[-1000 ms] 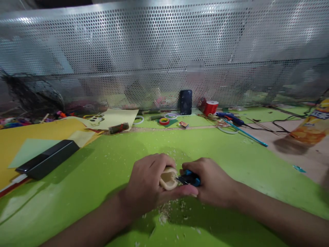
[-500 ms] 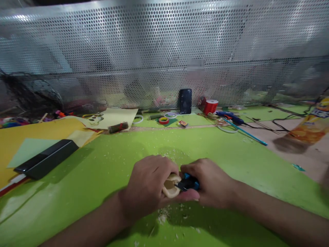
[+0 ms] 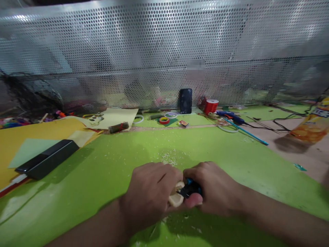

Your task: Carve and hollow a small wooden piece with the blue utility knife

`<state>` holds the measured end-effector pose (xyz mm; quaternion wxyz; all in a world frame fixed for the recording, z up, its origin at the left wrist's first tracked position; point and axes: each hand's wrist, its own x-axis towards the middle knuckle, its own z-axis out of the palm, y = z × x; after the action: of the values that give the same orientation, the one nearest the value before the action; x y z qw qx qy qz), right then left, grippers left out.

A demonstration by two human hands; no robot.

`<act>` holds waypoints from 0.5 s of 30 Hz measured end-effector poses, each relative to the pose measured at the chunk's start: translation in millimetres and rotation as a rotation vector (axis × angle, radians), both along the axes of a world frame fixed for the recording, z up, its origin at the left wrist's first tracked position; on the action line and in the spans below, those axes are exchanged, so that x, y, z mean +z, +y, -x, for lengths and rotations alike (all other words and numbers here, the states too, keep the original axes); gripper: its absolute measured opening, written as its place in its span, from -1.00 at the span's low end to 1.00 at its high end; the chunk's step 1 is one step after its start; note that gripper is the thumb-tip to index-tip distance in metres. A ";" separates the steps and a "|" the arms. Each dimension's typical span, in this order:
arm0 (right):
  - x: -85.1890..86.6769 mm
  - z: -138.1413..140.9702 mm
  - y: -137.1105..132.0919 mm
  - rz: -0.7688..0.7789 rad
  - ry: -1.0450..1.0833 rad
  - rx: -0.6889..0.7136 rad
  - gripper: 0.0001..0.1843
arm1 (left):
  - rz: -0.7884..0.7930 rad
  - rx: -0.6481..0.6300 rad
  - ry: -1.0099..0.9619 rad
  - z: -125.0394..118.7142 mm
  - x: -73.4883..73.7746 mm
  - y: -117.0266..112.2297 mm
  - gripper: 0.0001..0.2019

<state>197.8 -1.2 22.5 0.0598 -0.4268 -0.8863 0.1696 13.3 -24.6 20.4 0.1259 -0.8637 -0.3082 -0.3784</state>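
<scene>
A perforated metal panel (image 3: pixel 159 51) is spanning the upper half of the frame. Below it, a green-covered desk (image 3: pixel 102 178) is filling most of the lower half. At lower centre, the left hand (image 3: pixel 154 193) and right hand (image 3: pixel 214 188) are curling their fingers inward, close together. A dark oblong box (image 3: pixel 48 159) is lying at left; a bottle with an orange label (image 3: pixel 312 125) is standing at the right edge. A black phone (image 3: pixel 185 101) is leaning on the panel near the centre, with a red spool (image 3: pixel 211 107) sitting rightward. The right hand is gripping a blue-and-black tool (image 3: pixel 192 188), its front end meeting the pale hollow piece (image 3: pixel 176 199) that the left hand is holding at lower centre. Pale shavings (image 3: pixel 168 157) are lying scattered around both hands.
</scene>
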 end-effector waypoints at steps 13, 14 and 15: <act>-2.3 0.6 -0.7 0.044 0.029 -0.047 -0.86 | -0.013 0.061 -0.009 -0.8 -1.6 -0.8 -0.62; -2.8 0.5 -0.5 0.040 0.045 -0.052 -0.86 | -0.007 0.051 -0.046 -1.4 -1.8 -0.6 -0.64; -3.4 0.6 -0.3 0.036 0.069 -0.052 -0.87 | 0.016 0.040 -0.088 -1.8 -2.4 -0.4 -0.65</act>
<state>197.3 -1.5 19.0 0.0870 -0.4444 -0.8692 0.1984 15.1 -25.0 18.0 0.1128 -0.8409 -0.3334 -0.4111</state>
